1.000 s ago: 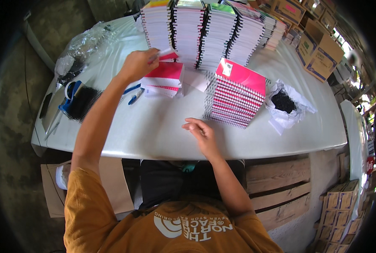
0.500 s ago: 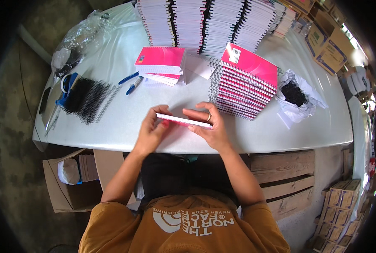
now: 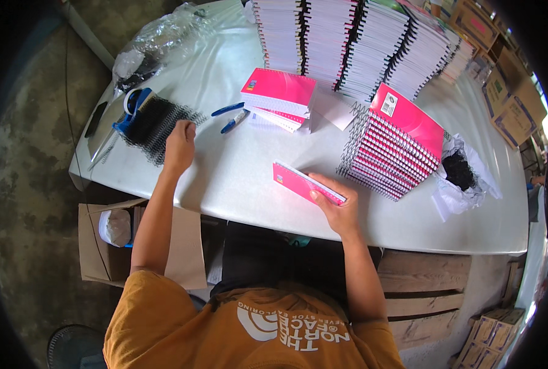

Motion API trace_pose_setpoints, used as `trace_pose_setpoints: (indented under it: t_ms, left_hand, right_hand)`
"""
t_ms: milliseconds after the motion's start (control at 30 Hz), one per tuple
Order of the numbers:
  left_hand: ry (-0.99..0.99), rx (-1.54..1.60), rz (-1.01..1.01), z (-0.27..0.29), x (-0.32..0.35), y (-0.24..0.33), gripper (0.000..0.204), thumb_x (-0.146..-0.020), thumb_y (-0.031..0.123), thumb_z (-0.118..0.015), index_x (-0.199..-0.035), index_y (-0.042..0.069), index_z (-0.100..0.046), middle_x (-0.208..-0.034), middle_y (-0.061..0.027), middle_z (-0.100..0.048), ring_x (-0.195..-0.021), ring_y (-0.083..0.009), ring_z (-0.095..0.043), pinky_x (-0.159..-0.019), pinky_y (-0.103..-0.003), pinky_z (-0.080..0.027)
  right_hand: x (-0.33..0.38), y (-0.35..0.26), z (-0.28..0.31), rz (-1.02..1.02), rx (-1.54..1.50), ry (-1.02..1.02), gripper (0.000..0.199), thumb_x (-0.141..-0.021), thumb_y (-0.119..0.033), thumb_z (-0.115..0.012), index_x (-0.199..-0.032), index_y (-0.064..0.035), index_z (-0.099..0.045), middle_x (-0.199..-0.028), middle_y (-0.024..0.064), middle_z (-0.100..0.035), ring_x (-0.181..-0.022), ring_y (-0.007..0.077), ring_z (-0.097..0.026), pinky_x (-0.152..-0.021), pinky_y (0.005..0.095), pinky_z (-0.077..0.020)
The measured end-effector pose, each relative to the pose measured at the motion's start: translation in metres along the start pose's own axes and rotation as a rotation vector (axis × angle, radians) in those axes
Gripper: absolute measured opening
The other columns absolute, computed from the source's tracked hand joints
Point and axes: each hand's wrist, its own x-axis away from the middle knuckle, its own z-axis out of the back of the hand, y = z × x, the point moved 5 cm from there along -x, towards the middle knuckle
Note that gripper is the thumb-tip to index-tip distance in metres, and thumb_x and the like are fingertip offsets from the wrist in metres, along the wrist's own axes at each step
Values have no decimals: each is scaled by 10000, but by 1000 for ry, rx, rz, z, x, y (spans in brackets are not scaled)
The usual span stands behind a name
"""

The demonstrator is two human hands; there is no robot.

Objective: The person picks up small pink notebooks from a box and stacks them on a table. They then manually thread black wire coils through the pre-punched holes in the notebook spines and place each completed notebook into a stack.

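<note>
A small pink-covered notebook (image 3: 301, 182) is held tilted above the front of the table. My right hand (image 3: 337, 204) grips its right end, thumb on the cover and fingers behind. My left hand (image 3: 180, 146) is at the right edge of a pile of black spiral binding coils (image 3: 154, 126). Its fingers are curled together, and whatever they may hold is hidden. Beyond the held notebook lies a stack of pink notebooks (image 3: 280, 86) without coils. To the right stands a taller stack of pink notebooks (image 3: 388, 150) with spiral coils along their edges.
Two blue pens (image 3: 232, 120) lie near the middle of the white table (image 3: 243, 197). Tall stacks of spiral-bound books (image 3: 323, 43) line the back. A blue tape dispenser (image 3: 132, 111) and clear plastic wrap (image 3: 157, 49) are at left. A white bag of black bits (image 3: 461, 175) sits at right.
My left hand has let go of the notebook and moved left to the coil pile. The right hand keeps the notebook, its pink cover now turned up into view. The whole view has shifted.
</note>
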Motion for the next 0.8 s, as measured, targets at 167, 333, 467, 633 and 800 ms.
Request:
trace_pose_setpoints:
  t_ms: [167, 333, 467, 633, 800]
  left_hand:
    - [-576, 566, -175, -18, 65, 102, 349, -969, 342, -472, -961, 5, -564, -716, -3, -482, -678, -82, -415, -636, -242, -384]
    - [-603, 539, -279, -33, 77, 116, 332, -945, 324, -531, -897, -2, -577, -671, -22, -519, -631, -101, -427, -604, -265, -396]
    - [-676, 542, -223, -35, 74, 123, 338, -947, 332, -526, -848, 9, -548, -660, 3, -487, -609, -69, -398, -560, -229, -354]
    - [-757, 662, 9, -35, 63, 128, 316, -937, 322, -547, -840, 22, -543, -666, 4, -492, -592, -54, -413, -533, -215, -346]
    - [-716, 682, -533, -21, 51, 139, 239, -895, 287, -606, -883, 51, -577, -923, -55, -563, -731, -84, -507, -647, -220, -401]
  right_hand:
    - [4, 7, 7, -8, 49, 23, 269, -847, -30, -622, -1115, -7, -637, -1057, 100, -671, -954, 121, -611, -857, 258, -470]
    - [3, 2, 4, 1, 32, 56, 273, -854, -24, -611, -1126, -6, -631, -1058, 102, -670, -954, 119, -613, -854, 258, -472]
    - [5, 7, 6, -14, 39, 24, 266, -858, -16, -607, -1122, -9, -635, -1044, 100, -676, -940, 118, -617, -844, 255, -477]
    - [6, 10, 6, 0, 19, 33, 253, -857, -14, -610, -1107, -12, -645, -1020, 94, -683, -933, 115, -618, -834, 249, -479]
    - [6, 10, 4, 10, 16, 2, 255, -857, -21, -611, -1110, -10, -642, -1031, 90, -682, -932, 113, -615, -830, 246, -475]
